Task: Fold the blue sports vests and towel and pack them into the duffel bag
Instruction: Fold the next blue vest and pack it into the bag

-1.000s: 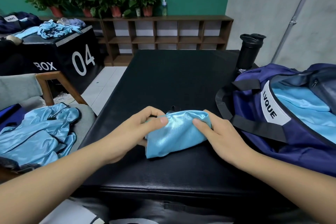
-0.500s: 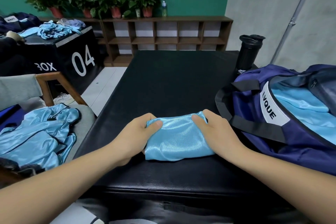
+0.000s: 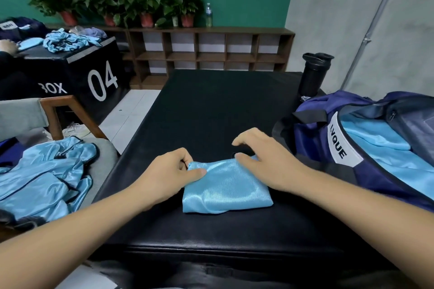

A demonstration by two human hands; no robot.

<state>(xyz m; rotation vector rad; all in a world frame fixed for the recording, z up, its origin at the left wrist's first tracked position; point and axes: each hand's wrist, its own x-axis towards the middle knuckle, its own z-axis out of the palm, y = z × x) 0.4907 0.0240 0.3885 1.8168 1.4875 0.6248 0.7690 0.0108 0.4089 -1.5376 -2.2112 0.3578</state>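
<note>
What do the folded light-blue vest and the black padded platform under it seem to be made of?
Folded light-blue vest: probably synthetic satin or polyester, glossy; light streaks run along its creases. Black padded platform: likely vinyl or faux leather, matte, with fine ribbed texture and a rounded front edge.

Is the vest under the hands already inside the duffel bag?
No, the folded vest lies on the black mat beside the duffel bag, left hand pinching its corner.

Box marked 04 (image 3: 101,82); possibly a shaker bottle (image 3: 313,75).
</note>
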